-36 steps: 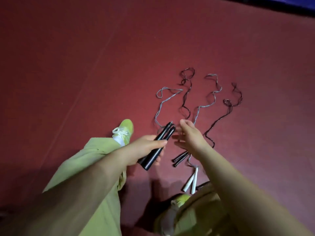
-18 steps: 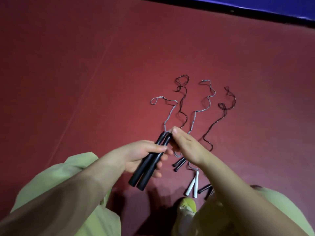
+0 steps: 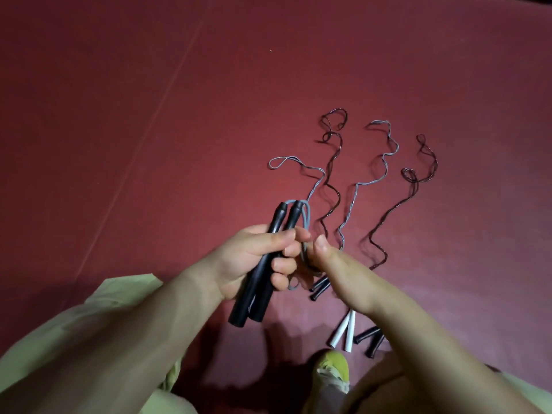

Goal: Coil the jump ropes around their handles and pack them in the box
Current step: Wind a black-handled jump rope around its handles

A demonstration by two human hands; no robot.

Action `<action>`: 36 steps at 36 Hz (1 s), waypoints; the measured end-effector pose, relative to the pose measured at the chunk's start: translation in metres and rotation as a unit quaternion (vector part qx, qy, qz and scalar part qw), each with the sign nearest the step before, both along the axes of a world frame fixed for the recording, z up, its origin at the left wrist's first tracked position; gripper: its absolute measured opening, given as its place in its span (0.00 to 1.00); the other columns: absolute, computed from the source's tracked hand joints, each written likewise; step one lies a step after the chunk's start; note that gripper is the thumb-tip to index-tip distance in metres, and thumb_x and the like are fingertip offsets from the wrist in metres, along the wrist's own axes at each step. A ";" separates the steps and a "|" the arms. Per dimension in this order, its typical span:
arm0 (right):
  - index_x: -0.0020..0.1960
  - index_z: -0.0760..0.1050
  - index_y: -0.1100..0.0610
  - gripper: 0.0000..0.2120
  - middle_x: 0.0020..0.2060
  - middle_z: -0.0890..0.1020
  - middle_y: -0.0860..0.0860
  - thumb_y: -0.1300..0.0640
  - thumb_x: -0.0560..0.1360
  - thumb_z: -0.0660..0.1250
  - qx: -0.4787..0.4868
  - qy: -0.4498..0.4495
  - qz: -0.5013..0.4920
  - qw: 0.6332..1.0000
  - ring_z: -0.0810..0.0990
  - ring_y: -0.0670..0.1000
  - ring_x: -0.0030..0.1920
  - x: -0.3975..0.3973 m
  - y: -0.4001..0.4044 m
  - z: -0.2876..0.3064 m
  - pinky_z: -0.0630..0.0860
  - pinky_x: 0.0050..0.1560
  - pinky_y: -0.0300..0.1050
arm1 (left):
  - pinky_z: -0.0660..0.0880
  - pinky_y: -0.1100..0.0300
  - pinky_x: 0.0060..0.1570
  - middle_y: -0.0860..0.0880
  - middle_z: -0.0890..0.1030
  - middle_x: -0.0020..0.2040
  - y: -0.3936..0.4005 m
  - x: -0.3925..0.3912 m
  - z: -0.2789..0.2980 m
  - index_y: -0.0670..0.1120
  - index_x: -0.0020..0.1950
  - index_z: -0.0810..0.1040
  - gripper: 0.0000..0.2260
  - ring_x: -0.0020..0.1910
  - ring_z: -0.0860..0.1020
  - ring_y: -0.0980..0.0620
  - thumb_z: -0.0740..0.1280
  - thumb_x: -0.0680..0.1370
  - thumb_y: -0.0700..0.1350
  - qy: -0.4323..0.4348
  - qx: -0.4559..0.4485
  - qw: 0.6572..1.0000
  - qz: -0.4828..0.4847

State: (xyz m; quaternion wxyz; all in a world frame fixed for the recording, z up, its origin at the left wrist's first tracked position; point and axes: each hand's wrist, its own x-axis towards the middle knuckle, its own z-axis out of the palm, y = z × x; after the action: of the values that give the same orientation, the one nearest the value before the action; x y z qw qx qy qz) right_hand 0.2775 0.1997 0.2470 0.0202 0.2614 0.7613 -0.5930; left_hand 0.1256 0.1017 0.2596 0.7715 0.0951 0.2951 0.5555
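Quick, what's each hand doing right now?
Left hand: grips the two black handles.
Right hand: pinches the grey rope.

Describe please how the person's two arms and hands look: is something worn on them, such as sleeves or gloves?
Both arms are bare as far up as the picture shows, with no sleeves. The left hand and the right hand wear no gloves; no rings, watch or bracelets are visible. The fingernails look short and unpainted.

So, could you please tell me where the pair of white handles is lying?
The pair of white handles lies on the red floor at lower right, under the right hand.
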 end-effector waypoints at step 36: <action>0.35 0.71 0.57 0.09 0.24 0.73 0.51 0.53 0.70 0.68 -0.214 0.030 -0.075 0.974 0.69 0.46 0.23 -0.003 0.007 0.013 0.65 0.26 0.37 | 0.66 0.65 0.29 0.54 0.70 0.29 -0.012 0.019 -0.006 0.45 0.51 0.77 0.09 0.26 0.68 0.58 0.67 0.71 0.39 0.211 0.056 0.940 -0.263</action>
State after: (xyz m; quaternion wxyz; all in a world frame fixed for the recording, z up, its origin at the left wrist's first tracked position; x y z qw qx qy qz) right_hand 0.2747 0.2069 0.2604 0.0083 0.2893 0.5956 -0.7494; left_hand 0.1446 0.0898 0.2535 0.8038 0.3275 0.3836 0.3154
